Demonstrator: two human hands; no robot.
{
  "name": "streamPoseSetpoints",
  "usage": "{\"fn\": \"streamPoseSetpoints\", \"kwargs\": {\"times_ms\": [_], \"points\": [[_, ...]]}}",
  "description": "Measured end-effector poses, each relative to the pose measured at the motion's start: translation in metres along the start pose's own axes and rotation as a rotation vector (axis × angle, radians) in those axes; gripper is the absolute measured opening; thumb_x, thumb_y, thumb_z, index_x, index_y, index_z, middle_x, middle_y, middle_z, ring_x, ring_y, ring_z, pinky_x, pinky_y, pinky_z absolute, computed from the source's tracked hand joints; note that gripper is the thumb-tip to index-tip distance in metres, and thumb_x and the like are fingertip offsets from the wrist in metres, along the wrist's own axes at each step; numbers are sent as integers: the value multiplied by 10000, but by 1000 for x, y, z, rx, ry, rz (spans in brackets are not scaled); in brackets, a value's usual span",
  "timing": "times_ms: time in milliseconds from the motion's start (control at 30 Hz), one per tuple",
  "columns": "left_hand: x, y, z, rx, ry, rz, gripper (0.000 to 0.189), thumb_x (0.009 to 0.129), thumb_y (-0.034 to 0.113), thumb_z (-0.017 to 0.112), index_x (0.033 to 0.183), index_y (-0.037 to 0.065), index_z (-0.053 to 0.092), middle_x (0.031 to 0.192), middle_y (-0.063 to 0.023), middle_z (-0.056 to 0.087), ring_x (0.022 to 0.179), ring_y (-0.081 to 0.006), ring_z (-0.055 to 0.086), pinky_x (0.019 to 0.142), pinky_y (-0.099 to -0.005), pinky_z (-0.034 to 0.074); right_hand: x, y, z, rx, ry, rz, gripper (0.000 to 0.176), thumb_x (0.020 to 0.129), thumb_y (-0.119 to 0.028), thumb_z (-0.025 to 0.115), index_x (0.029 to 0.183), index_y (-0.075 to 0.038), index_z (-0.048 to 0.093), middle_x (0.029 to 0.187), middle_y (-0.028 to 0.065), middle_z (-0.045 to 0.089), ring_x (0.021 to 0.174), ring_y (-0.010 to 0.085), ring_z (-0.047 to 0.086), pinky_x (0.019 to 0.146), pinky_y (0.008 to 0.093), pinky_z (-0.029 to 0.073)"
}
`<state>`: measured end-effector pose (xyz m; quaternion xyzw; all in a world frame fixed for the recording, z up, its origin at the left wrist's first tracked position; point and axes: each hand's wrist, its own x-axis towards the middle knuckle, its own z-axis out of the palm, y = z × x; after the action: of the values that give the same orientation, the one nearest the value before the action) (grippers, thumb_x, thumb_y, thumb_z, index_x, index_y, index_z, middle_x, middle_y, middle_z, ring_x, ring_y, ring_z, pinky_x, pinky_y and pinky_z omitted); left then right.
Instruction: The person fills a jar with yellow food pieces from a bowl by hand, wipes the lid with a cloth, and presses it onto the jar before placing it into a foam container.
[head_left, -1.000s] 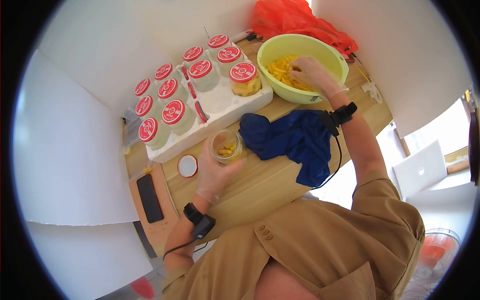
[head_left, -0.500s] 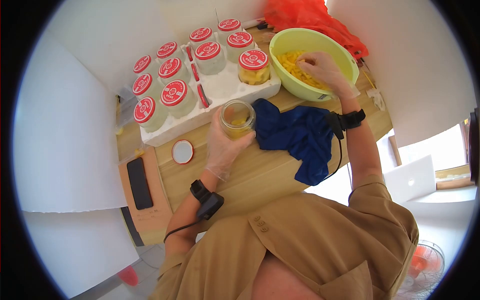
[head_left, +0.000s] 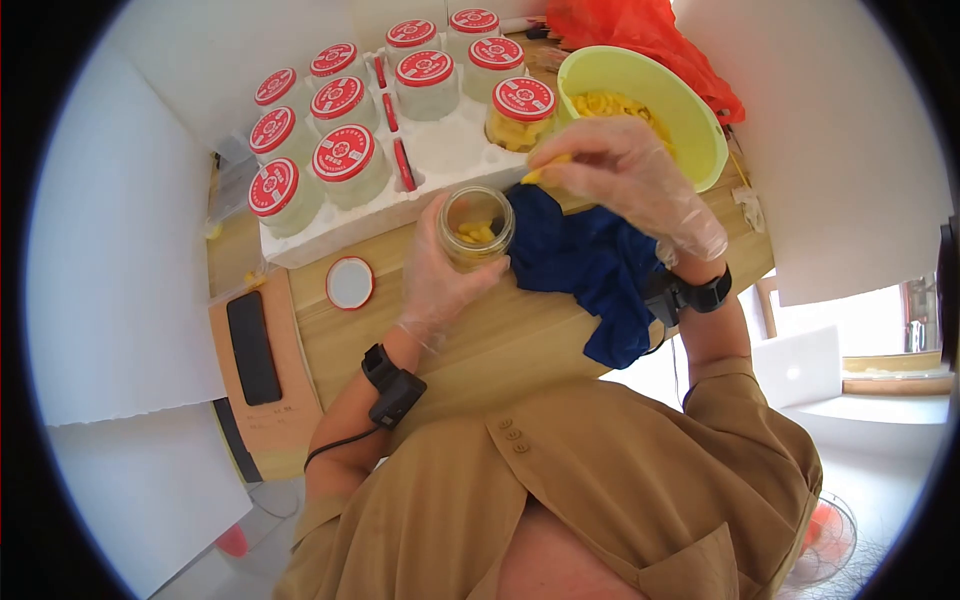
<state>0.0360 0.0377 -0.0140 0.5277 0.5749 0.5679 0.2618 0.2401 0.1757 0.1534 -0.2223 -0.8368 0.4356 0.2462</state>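
Wrapped around an uncapped glass jar (head_left: 477,228) is my left hand (head_left: 440,275), in a clear plastic glove. A few yellow pieces (head_left: 478,232) lie at the bottom of that jar. My right hand (head_left: 625,175), gloved the same way, pinches a yellow piece (head_left: 546,170) between thumb and fingers, to the right of and above the jar mouth. Behind this hand stands a light green bowl (head_left: 705,165) with many yellow pieces in it, partly hidden by the hand. A loose lid (head_left: 350,284) lies inner side up on the table, left of my left hand.
A white foam tray (head_left: 440,155) holds several jars with red lids; one capped jar (head_left: 521,115) contains yellow pieces. A dark blue cloth (head_left: 585,260) lies right of the open jar. A phone (head_left: 254,348) rests on brown card at left. A red plastic bag (head_left: 650,45) sits behind the bowl.
My right hand has come out of the bowl and moved left toward the open jar, carrying a yellow piece. My left hand still holds the jar. The view has shifted slightly.
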Motion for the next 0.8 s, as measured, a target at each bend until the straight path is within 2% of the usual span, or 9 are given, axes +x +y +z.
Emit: {"fn": "streamPoseSetpoints", "kwargs": {"times_ms": [67, 100, 233, 400, 500, 600, 633, 733, 800], "points": [[2, 10, -2, -27, -4, -4, 951, 726, 196, 940, 1507, -17, 441, 1396, -167, 620, 1295, -276, 634, 1119, -400, 504, 6, -8, 19, -145, -58, -149, 168, 945, -112, 772, 1087, -22, 781, 868, 69, 732, 770, 175, 668, 726, 309, 542], [2, 14, -1, -59, -11, -18, 946, 727, 192, 939, 1505, -14, 442, 1393, -166, 621, 1292, -274, 635, 1115, -401, 506, 9, -13, 26, -162, -85, -156, 157, 928, -106, 764, 1061, -23, 768, 894, 134, 730, 782, 261, 684, 736, 345, 550], [1, 22, -3, -63, -36, -51, 963, 743, 157, 923, 1544, -1, 412, 1418, -140, 603, 1317, -236, 618, 1123, -392, 504, 18, -8, 43, -219, -154, -174, 160, 938, -134, 739, 1049, -21, 765, 915, 148, 742, 814, 296, 705, 745, 372, 553], [0, 14, -2, -52, -20, -33, 952, 745, 146, 919, 1539, -2, 415, 1409, -135, 611, 1313, -232, 619, 1122, -389, 505, 22, 5, 51, -331, -174, -211, 188, 938, -166, 718, 1044, -19, 768, 944, 172, 746, 851, 327, 713, 765, 373, 558], [0, 14, -1, -71, -15, -41, 943, 738, 167, 925, 1521, -5, 430, 1403, -157, 618, 1310, -266, 622, 1123, -404, 500, 21, 6, 46, -291, -93, -165, 114, 974, -74, 729, 1058, -11, 774, 853, 58, 728, 761, 150, 656, 720, 295, 530], [0, 11, 0, -38, 2, -29, 944, 734, 177, 930, 1517, -6, 436, 1410, -170, 615, 1320, -284, 617, 1132, -411, 490, 22, -6, 18, -158, 62, 26, 177, 977, -152, 715, 1065, -20, 794, 902, 91, 761, 845, 157, 697, 808, 299, 551], [0, 10, 0, -19, 9, -20, 946, 734, 176, 930, 1518, -7, 435, 1414, -171, 612, 1326, -284, 613, 1137, -411, 486, 21, -8, 5, -148, 120, 15, 195, 1009, -157, 703, 1091, -12, 804, 906, 25, 754, 854, 86, 650, 814, 267, 543], [0, 8, -1, 19, -3, -29, 944, 732, 177, 934, 1517, -6, 443, 1425, -171, 605, 1333, -287, 607, 1144, -408, 480, 28, 0, -42, -129, 246, -38, 214, 1020, -149, 693, 1116, 10, 799, 942, -1, 752, 871, 64, 644, 803, 252, 536], [0, 5, -2, 43, -6, -1, 947, 728, 178, 939, 1516, -10, 447, 1420, -169, 608, 1324, -288, 612, 1142, -408, 482, 32, 15, -75, -57, 314, 6, 224, 1026, -148, 695, 1138, 16, 800, 935, -11, 716, 838, 60, 606, 754, 233, 507]]}}
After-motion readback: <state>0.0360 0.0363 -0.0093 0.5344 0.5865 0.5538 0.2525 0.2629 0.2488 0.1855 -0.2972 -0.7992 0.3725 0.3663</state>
